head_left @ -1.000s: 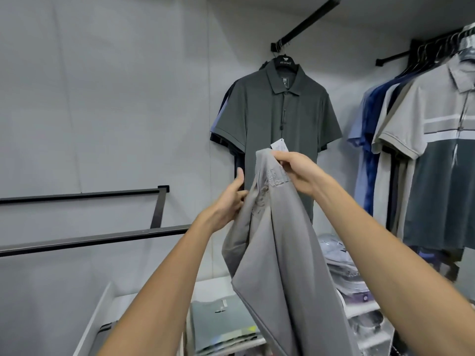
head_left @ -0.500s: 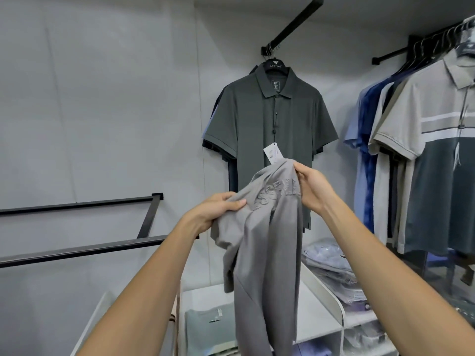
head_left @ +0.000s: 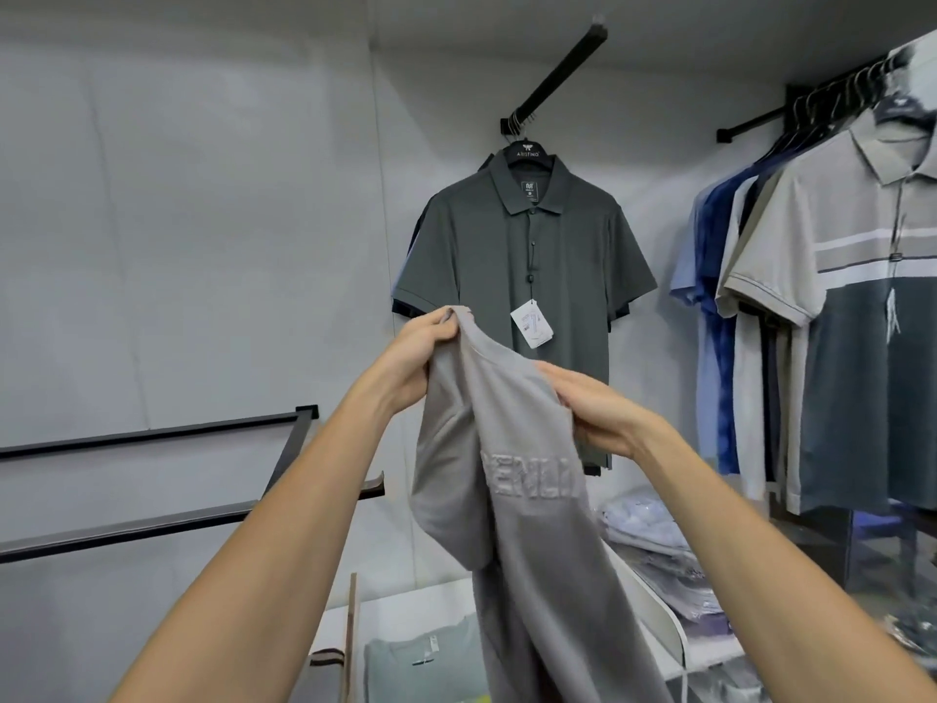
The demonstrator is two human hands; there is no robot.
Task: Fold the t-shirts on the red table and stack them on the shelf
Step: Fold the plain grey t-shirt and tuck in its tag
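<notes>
Both grips, left hand (head_left: 413,355) and right hand (head_left: 596,411), closed on grey t-shirt (head_left: 512,499) before white shelf (head_left: 654,616).

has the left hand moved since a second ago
Yes. The left hand has gone up and left: it was below the hanging dark polo's sleeve hem, and now pinches the grey t-shirt level with that hem.

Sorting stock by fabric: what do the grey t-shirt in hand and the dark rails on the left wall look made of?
Grey t-shirt: soft matte knit, likely cotton blend; it drapes limply, with raised lettering. Rails: probably black-painted metal; straight, thin, faint sheen.
</notes>
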